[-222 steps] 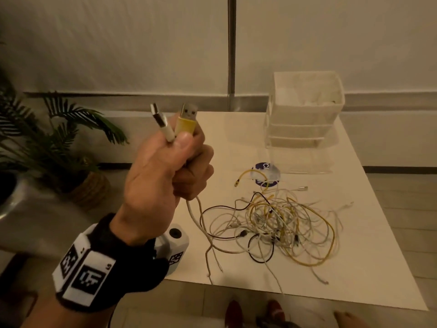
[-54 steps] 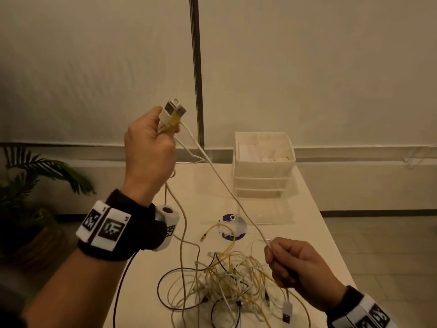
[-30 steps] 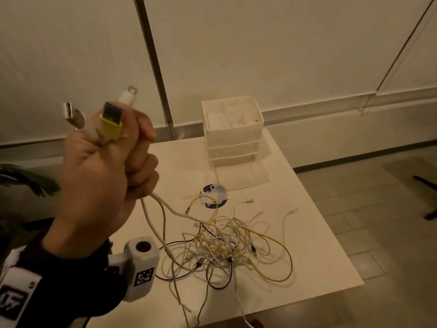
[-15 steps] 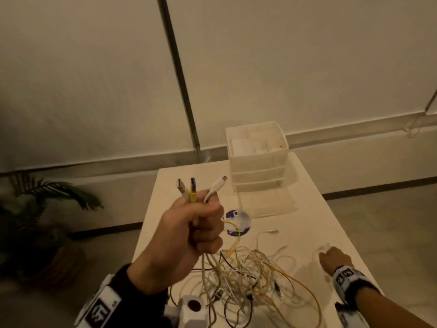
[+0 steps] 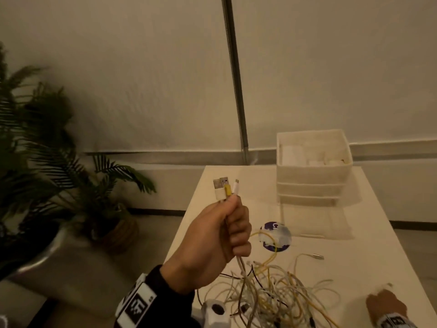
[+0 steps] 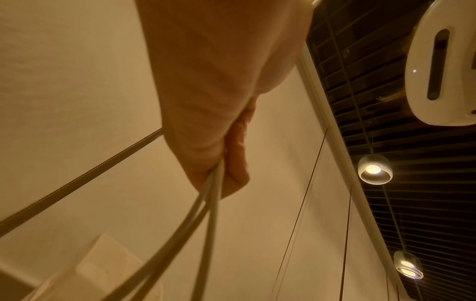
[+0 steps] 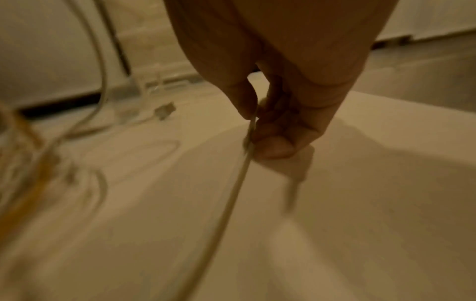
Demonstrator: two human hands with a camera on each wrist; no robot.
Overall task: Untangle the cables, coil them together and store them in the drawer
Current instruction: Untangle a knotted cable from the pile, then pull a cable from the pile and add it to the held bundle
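My left hand is raised above the table's left side in a fist around three cable ends: a white plug, a yellow plug and a thin white plug stick up from it. Their cords hang from the fist into a tangle of white, yellow and black cables on the white table. My right hand is low at the table's right front. In the right wrist view its thumb and fingers pinch a thin white cable just above the tabletop.
A white drawer unit stands at the back of the table with a clear drawer pulled out in front. A round purple and white sticker lies by the tangle. Potted plants stand on the floor to the left.
Since the first frame my left hand has gathered a third cable end. In the last half second my right hand has taken hold of a white cable at the table's right front.
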